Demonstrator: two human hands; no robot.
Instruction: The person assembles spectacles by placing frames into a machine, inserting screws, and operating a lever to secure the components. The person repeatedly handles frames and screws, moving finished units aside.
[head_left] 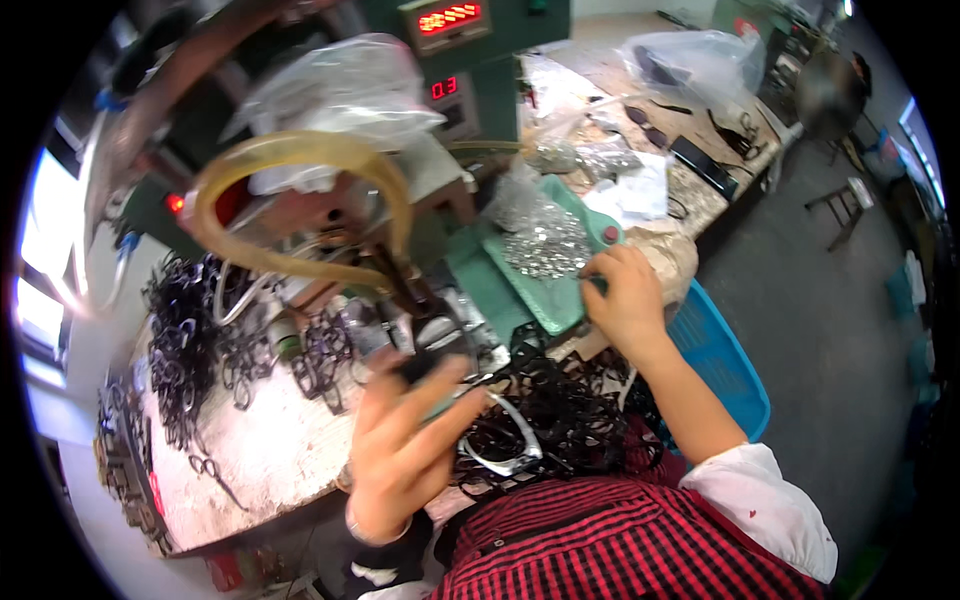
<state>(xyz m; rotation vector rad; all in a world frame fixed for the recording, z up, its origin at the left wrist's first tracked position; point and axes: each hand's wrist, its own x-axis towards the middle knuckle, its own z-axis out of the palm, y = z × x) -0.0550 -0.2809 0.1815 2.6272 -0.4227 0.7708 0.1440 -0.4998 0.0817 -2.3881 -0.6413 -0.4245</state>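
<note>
The left hand (400,450) was raised before the green machine (470,60), its fingers (440,385) spread apart; a clear eyeglass frame (505,445) lay just beneath it, and contact could not be confirmed. The right hand (625,300) rested at the green tray (545,300) of small silvery parts (545,250), fingers curled together on its edge. Many dark frames (185,340) remained heaped on the bench (270,450), so the work was judged far from finished. A yellowish hose (300,150) looped across the approach to the machine.
</note>
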